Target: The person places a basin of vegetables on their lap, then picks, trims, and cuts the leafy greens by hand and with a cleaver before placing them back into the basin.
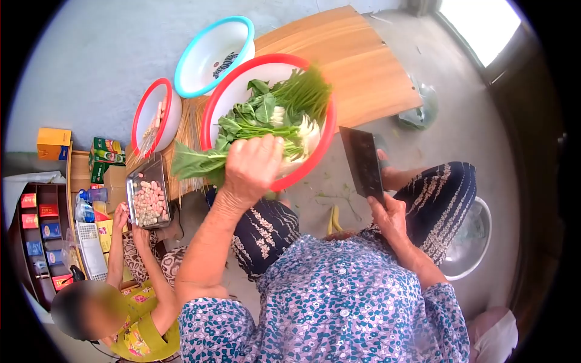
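Head view: the left fingers (pixel 269 148) are grasping leafy greens (pixel 196 162) over the red-rimmed basin (pixel 266 59); the right fingers (pixel 382 213) are clutching a dark-bladed cleaver (pixel 361 158) to its right. Farther left, another person (pixel 142 314) is holding a tray (pixel 156 171).

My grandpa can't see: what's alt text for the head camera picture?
A person's left hand grips leafy greens over a big red-rimmed bowl; their right hand holds a cleaver. To the left, another person's hands are at a tray of pinkish pieces.
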### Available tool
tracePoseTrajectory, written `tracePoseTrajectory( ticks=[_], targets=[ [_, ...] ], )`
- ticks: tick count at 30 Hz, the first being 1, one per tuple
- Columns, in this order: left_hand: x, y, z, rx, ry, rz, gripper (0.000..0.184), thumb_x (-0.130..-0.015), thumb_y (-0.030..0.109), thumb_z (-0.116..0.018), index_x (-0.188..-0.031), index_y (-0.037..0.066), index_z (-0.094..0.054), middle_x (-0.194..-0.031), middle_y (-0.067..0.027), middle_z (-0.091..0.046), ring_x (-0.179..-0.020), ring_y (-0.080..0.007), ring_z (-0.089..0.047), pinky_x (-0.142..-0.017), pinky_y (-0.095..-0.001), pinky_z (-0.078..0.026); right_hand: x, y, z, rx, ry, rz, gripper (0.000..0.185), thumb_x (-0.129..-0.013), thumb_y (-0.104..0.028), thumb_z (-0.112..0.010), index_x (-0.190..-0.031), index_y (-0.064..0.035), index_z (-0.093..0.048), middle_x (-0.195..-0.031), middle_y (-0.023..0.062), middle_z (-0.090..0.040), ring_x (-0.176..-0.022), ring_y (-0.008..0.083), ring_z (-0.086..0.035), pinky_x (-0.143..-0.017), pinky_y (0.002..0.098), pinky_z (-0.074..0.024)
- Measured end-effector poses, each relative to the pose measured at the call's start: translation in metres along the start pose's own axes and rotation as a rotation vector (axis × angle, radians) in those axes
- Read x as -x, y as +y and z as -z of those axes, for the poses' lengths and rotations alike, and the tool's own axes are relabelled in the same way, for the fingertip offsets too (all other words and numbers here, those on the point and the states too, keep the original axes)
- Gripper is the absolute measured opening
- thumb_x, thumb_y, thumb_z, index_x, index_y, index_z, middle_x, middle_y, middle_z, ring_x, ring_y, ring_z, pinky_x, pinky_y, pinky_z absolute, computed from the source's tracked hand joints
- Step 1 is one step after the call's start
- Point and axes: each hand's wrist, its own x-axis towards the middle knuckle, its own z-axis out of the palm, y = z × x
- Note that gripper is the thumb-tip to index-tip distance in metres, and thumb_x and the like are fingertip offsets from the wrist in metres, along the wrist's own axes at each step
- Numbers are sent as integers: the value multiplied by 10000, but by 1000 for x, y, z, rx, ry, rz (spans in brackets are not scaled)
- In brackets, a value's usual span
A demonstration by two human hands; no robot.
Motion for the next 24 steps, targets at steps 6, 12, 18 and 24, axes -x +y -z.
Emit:
tracePoseTrajectory(
  ticks=[6, 12, 18, 24],
  targets=[
    [7, -17, -17, 219, 31, 318, 191, -729, 39, -664, -918, 41, -690, -871, -85, -675, -761, -237, -622, -677, -355, -465, 0, -6, -1, -26, 27, -35, 225, -867, -141, -623, -1045, -9, -664, -594, 77, -589, -528, 98, -524, -511, 291, -426],
    [-5, 47, -8, 594, -17, 468, 158, -736, 36, -669, -890, 59, -693, -823, -69, -670, -767, -231, -619, -675, -369, -458, -3, -37, -6, -427, -78, -181, 244, -918, -235, -593, -893, 5, -627, -635, 40, -576, -526, 107, -526, -486, 259, -414],
    [-9, 118, -8, 448, -50, 179, 258, -694, 36, -647, -948, 27, -689, -888, -61, -666, -757, -216, -616, -671, -345, -453, -13, -37, -10, -859, -118, -407, 301, -958, -242, -564, -1096, 21, -514, -812, 141, -627, -592, 205, -630, -520, 302, -525],
    [-1, 140, -22, 408, -61, 118, 293, -686, 84, -641, -973, 34, -664, -875, -44, -639, -730, -194, -595, -631, -346, -430, -9, -26, -7, -1026, -199, -385, 272, -904, -147, -629, -1099, 21, -540, -982, 166, -621, -688, 236, -657, -574, 303, -551]
  ],
)
